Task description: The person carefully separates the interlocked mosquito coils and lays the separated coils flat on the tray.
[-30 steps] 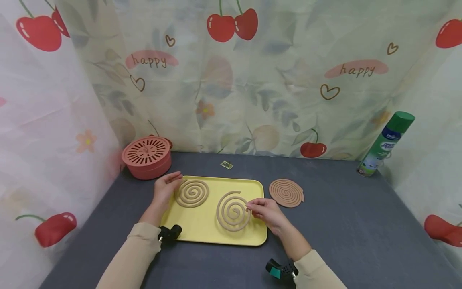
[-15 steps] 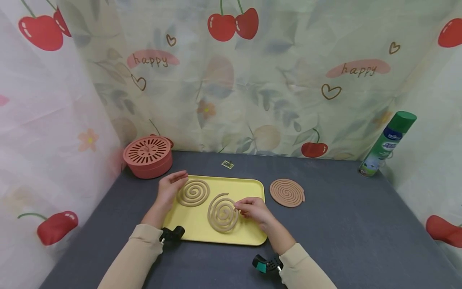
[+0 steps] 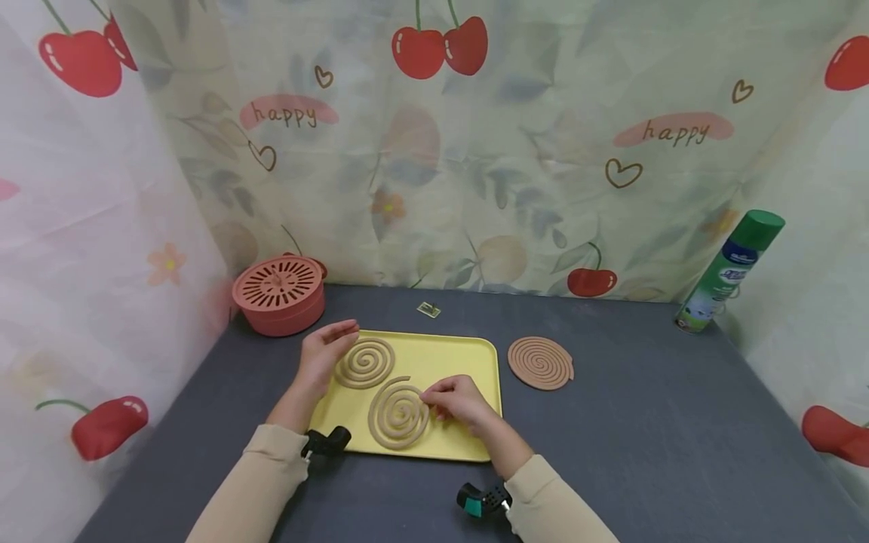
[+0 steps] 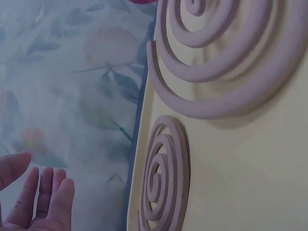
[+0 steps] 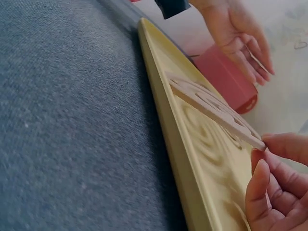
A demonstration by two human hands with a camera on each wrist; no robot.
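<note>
My right hand (image 3: 460,401) pinches the right outer edge of a tan mosquito coil (image 3: 400,412) between thumb and fingers. In the right wrist view this coil (image 5: 216,111) is tilted and raised at the pinched side, casting a shadow on the yellow tray (image 3: 465,354). Another single mosquito coil (image 3: 365,363) lies flat at the tray's far left. Beside it, over the tray's left edge, hovers my left hand (image 3: 326,356), its fingers extended and holding nothing. The left wrist view also shows that hand (image 4: 41,202) apart from the flat coil (image 4: 166,178).
Right of the tray lies a darker, tightly wound coil (image 3: 539,363) on the dark table (image 3: 652,422). A red round box with a slotted lid (image 3: 280,298) stands at the back left. A small metal piece (image 3: 429,309) lies behind the tray, and a green spray can (image 3: 726,271) stands back right.
My right hand has carried the pinched coil leftward and slightly nearer across the tray. The left hand has shifted slightly right. The flat coil stays in place.
</note>
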